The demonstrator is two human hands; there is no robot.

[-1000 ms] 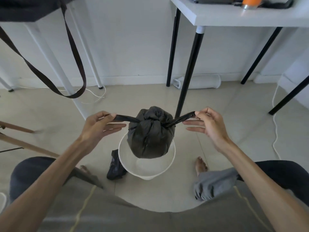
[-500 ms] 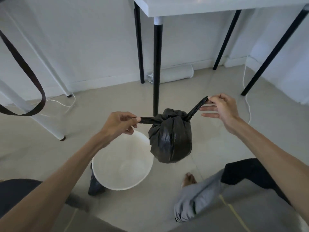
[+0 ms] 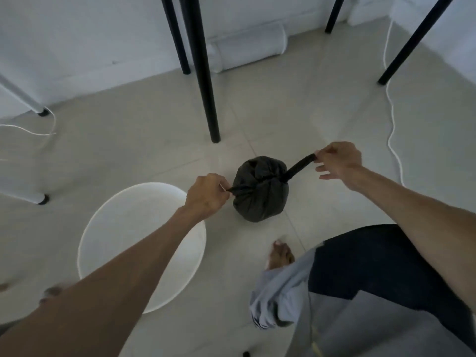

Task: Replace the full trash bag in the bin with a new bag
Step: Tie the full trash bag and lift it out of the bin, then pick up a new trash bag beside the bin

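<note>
The full black trash bag [image 3: 260, 194], knotted at the top, sits low over the tiled floor to the right of the white round bin [image 3: 121, 228]. My left hand [image 3: 207, 195] pinches the bag's left tie end right at the knot. My right hand [image 3: 337, 161] pinches the right tie end, which stretches up and to the right from the knot. The bin stands under my left forearm, and its inside looks bare and white. Whether the bag rests on the floor or hangs just above it I cannot tell.
Black table legs [image 3: 203, 73] stand just behind the bag, with another [image 3: 409, 45] at the right. A white cylinder [image 3: 247, 47] lies along the wall. A white cable [image 3: 392, 130] runs down the floor at right. My bare foot [image 3: 279, 255] and knee are near the bag.
The bag has moved out from over the bin, to the right and down to floor level. Both hands followed, still holding the tie ends. The view tilted downward.
</note>
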